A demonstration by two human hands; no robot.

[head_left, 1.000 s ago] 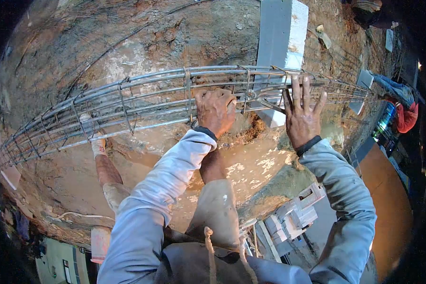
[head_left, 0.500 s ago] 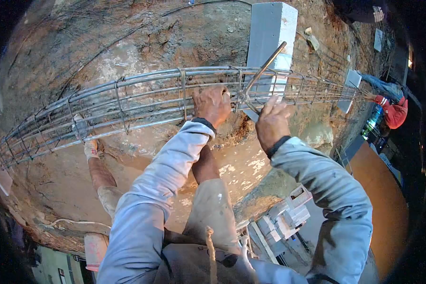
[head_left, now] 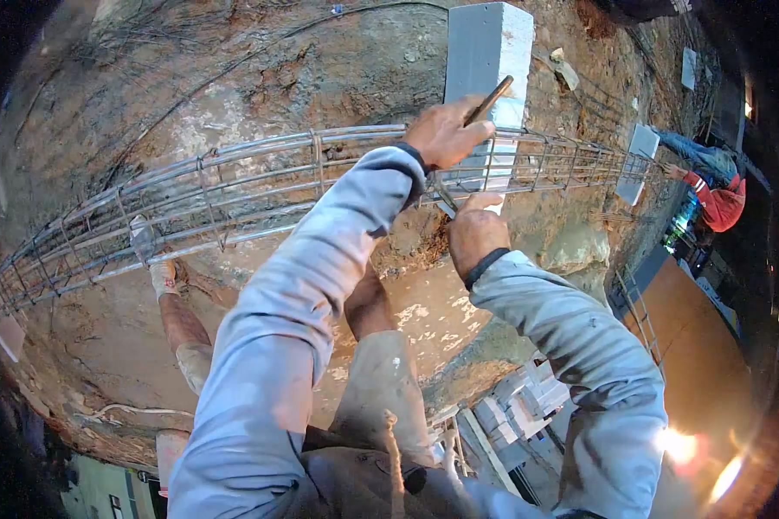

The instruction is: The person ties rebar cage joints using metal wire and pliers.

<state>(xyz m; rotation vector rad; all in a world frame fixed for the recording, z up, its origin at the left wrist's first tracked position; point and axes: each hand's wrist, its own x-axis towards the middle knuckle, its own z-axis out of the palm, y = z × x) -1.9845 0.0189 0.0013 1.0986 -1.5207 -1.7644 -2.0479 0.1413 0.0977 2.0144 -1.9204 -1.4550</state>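
A long rebar cage (head_left: 260, 172) with wire stirrups runs across the view in front of me. Over its upper bars, my left hand (head_left: 446, 134) is closed around one handle of a pair of pincers (head_left: 498, 92), the handle's end sticking out past the thumb. My right hand (head_left: 478, 232), lower and just below the cage, grips the other handle. Between the hands, the pincers' head lies at the cage's bars; my left hand and wrist partly cover it, so what the jaws touch is hidden.
Behind the cage stands a pale block (head_left: 474, 56), with another block (head_left: 636, 164) farther right under the cage. A person in a red top (head_left: 723, 206) is at the cage's far right end. My feet stand in wet mud (head_left: 424, 303). White blocks (head_left: 519, 406) are stacked behind me.
My left hand has moved up and right from the lower bars onto the upper pincers handle. My right hand has shifted slightly down and left, fingers now curled around its handle.
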